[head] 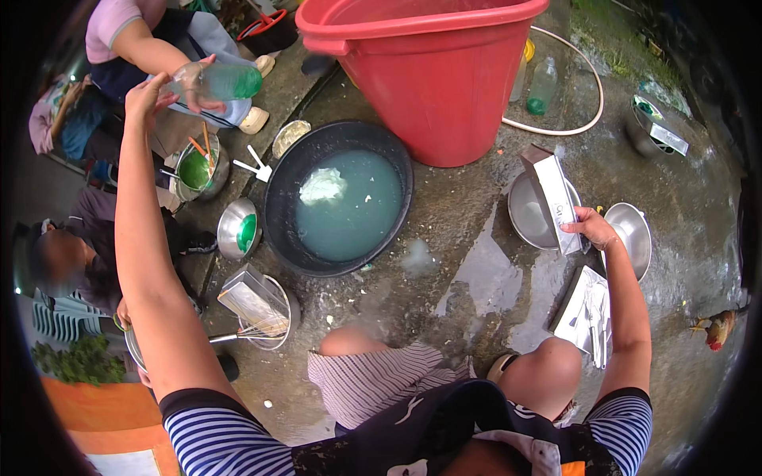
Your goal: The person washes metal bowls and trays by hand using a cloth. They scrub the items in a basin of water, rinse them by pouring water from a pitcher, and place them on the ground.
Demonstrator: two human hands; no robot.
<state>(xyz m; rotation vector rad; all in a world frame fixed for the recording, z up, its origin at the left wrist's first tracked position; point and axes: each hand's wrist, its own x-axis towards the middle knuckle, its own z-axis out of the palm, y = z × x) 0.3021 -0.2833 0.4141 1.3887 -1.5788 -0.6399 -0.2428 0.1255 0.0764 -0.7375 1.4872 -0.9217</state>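
Note:
My left hand (pixel 144 99) reaches far to the upper left. Its fingers lie at the near end of a clear plastic bottle (pixel 223 81) with green liquid in it. A co-worker's hand (pixel 197 89) is also at the bottle, so whether mine grips it is unclear. On the right, my right hand (pixel 589 228) holds a rectangular metal pan (pixel 556 199) by its end, tilted above a steel bowl (pixel 524 208). Before me stands a round black basin (pixel 280 250) of cloudy bluish water, with a pale lump (pixel 323 185) in it.
A large red tub (pixel 434 89) stands behind the basin. Left lie a bowl with green residue (pixel 233 235), a pot of green mixture (pixel 196 169) and a whisk (pixel 253 331). Right are another steel bowl (pixel 631 238), a pan with utensils (pixel 574 312) and a chicken (pixel 718 329).

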